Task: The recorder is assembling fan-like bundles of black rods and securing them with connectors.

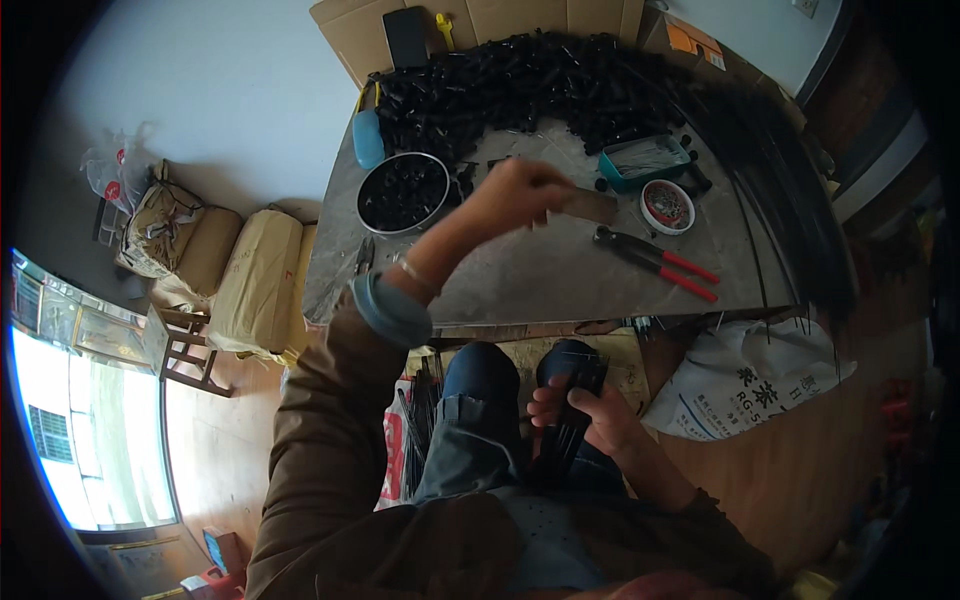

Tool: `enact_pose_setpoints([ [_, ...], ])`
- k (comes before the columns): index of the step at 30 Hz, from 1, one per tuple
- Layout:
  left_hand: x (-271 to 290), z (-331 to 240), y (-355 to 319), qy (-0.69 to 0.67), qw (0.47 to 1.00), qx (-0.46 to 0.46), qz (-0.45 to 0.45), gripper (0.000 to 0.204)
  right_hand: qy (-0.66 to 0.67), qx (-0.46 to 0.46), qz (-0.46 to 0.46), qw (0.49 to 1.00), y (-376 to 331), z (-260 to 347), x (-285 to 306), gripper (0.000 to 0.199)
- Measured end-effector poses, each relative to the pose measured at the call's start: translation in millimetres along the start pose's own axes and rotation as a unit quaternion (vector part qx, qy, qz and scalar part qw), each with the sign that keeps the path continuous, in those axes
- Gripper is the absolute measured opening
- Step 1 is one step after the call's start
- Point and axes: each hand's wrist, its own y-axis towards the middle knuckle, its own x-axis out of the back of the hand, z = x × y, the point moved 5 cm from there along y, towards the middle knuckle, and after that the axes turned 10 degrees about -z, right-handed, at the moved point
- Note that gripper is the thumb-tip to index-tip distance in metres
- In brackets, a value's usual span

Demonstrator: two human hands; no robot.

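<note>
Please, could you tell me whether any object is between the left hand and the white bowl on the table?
Yes: a flat brownish piece is between the left hand and the white bowl, right by the fingers. Blur hides whether the hand grips it. I see nothing else directly between them.

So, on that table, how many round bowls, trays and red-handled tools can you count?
Round bowls: 2, a big bowl and a small white bowl
Trays: 1, the teal tray
Red-handled tools: 1, the pliers
Total: 4
</note>
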Motion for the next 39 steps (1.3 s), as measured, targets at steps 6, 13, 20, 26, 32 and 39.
enact_pose_setpoints([
  [6, -19, 2, 167, 0.169, 0.956, -0.187, -0.151, 0.020, 0.033, 0.015, -0.049, 0.998, 11, 9, 29, 0.024],
  [13, -78, -5, 217, 0.430, 0.895, -0.079, -0.092, 0.024, 0.054, 0.009, -0.090, 0.994, 19, 16, 43, 0.022],
  [20, -6, 13, 202, -0.073, 0.982, 0.018, -0.171, 0.052, 0.078, 0.015, -0.076, 0.994, 22, 15, 47, 0.021],
  [26, 86, 54, 136, -0.101, 0.984, 0.092, -0.117, 0.050, 0.058, 0.020, -0.062, 0.996, 24, 14, 34, 0.018],
  [32, 58, 84, 143, 0.428, 0.889, -0.041, -0.157, 0.030, 0.037, 0.013, -0.064, 0.997, 22, 12, 32, 0.023],
  [39, 56, 80, 143, 0.454, 0.858, 0.009, -0.241, 0.028, 0.023, 0.002, -0.074, 0.997, 18, 15, 21, 0.024],
])
